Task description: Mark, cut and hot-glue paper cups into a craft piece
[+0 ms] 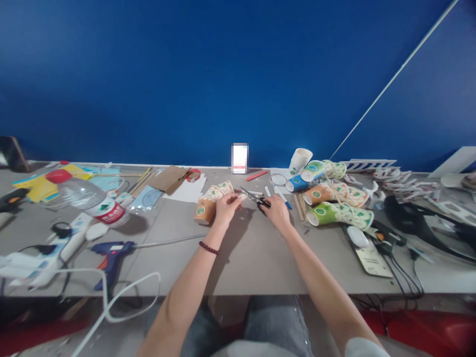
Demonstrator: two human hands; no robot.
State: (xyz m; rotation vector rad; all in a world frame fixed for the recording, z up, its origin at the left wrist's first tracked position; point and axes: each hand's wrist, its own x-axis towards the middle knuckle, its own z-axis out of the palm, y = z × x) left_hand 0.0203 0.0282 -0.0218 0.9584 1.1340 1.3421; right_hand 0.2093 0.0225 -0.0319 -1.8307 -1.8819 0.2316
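My right hand (277, 210) grips a pair of black-handled scissors (264, 202), whose blades point left toward my other hand. The fingers of my left hand (226, 209) are pinched on a small white piece (242, 197) by the blade tips; its kind is too small to make out. Just left of and behind that hand lies an orange-brown paper cup (204, 212), joined end to end with patterned cups (225, 187). My left hand partly covers them, so I cannot tell whether it touches them.
A blue glue gun (115, 253), a bottle (91, 198) and a power strip (55, 258) lie left. Right are several joined paper cups (323, 213), wooden sticks (299, 208), a blue marker (283, 198) and a phone (375, 260). Behind are a red stick (256, 175) and cardboard (169, 179).
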